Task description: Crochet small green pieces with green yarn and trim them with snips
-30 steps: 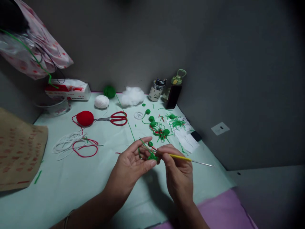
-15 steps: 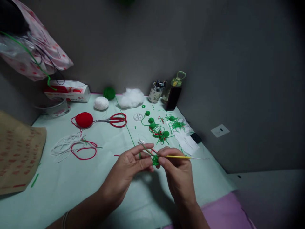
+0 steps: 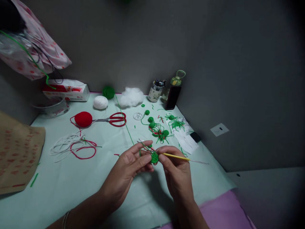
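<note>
Green wool bit point(image 3: 154, 157), small and round, held up just over the table point(image 3: 71, 190), near the front, between both hands. Left hand point(image 3: 130, 167) pinching it, thumb and fingers shut tight on its left side. Green thread point(image 3: 126, 125) running over one finger and away to the green wool ball point(image 3: 108, 92) at the back. Right hand point(image 3: 175, 171) closed on the yellow hook point(image 3: 181, 157), fingers squeezed together on the handle right beside the wool, metal tail sticking out to the right. Hook tip hidden in the wool, so cannot tell which loop.

Best done slowly: hold the wool firm but not squashed, pull the thread snug, turn the hook only a little, watch the loop.

Little green balls point(image 3: 158, 130) and cut threads just behind the hands. Red scissors point(image 3: 114, 119) and red wool ball point(image 3: 83, 119) further left, well apart. Bare table in front and to the left, lots of room there. Table edge and grey wall close on the right, near the hook's tail, so only small moves on that side. Pink cloth point(image 3: 221, 210) past the near corner.
</note>
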The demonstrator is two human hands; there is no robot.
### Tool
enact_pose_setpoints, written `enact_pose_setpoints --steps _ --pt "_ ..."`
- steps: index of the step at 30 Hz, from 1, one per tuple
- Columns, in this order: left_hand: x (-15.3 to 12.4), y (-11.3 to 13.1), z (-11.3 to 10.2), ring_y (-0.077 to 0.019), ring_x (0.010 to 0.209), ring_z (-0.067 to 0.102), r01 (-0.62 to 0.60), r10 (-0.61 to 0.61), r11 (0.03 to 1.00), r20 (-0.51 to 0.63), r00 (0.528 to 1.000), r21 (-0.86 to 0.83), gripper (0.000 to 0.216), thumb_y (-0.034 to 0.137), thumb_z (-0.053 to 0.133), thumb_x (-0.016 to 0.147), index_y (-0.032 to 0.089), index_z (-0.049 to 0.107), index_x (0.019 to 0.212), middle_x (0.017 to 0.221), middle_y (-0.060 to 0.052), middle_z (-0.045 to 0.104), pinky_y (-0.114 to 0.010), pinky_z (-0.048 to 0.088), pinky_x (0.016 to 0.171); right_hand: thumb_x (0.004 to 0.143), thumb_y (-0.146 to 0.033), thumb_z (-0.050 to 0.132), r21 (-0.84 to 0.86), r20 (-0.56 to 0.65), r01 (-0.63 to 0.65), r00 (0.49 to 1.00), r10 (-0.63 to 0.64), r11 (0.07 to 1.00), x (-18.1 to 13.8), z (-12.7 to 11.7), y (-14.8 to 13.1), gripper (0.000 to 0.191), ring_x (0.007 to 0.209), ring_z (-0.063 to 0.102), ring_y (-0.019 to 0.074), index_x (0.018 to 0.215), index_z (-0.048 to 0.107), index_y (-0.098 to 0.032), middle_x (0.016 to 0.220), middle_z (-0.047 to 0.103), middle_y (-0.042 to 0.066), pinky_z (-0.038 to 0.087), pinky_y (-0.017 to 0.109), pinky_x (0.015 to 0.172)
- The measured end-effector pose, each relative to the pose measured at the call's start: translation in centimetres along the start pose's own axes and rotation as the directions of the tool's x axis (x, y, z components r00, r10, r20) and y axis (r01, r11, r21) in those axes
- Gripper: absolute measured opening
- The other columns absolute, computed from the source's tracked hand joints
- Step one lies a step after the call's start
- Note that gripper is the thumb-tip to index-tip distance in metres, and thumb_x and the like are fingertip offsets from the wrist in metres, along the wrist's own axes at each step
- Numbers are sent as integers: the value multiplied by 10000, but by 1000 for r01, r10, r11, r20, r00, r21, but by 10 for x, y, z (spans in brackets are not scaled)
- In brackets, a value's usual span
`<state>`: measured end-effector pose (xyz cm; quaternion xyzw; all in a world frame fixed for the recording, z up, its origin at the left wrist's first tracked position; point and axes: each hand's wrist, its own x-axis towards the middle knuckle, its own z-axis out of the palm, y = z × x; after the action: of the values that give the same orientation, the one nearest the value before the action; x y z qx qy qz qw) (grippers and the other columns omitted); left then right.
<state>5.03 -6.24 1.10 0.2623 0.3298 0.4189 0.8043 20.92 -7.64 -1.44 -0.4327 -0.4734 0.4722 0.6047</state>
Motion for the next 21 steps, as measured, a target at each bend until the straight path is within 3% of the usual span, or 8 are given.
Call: enact_pose_setpoints --steps 5,11,13,17,19,21 --pt "0 0 1 -130 840 597 -11 12 999 18 1000 -41 506 204 785 827 216 625 1306 937 -13 666 -284 459 855 845 -199 762 -122 -8 112 993 -114 986 -1 -1 0 93 888 672 148 916 754 -258 908 723 8 558 247 793" --pt "1 -1 1 -137 893 589 -47 46 998 -22 999 -44 537 170 792 809 207 616 1315 913 -2 651 -290 429 911 929 -190 648 -250 19 214 976 -216 944 0 2 -6 137 826 657 159 978 757 -258 883 700 27 548 259 693" --pt "1 -3 0 -135 875 588 -78 77 997 -28 997 -11 564 177 807 798 206 605 1324 891 4 653 -292 429 900 933 -131 614 -366 84 326 944 -318 871 -1 5 -8 212 878 670 177 1023 751 -265 918 714 36 562 297 743" --pt "-1 -6 -2 -148 887 603 -98 98 995 -7 995 2 584 204 808 802 207 588 1343 925 -12 683 -305 439 889 883 -16 631 -558 220 571 802 -555 602 -5 10 -10 431 1024 691 227 1205 718 -289 1123 737 75 570 377 847" --pt "-1 -5 -1 -139 855 603 -68 68 997 8 998 -21 544 212 798 809 198 612 1320 936 -17 685 -301 442 878 892 -19 626 -534 173 560 806 -567 633 -6 11 -9 428 1035 697 225 1195 726 -303 1146 740 65 571 374 853" --pt "-1 -3 0 -127 835 595 -49 49 998 21 999 -32 495 209 792 815 195 644 1286 931 -14 682 -289 444 873 924 -58 606 -418 87 467 875 -477 779 -4 9 -9 342 1008 702 208 1112 752 -303 1083 758 44 571 364 861"
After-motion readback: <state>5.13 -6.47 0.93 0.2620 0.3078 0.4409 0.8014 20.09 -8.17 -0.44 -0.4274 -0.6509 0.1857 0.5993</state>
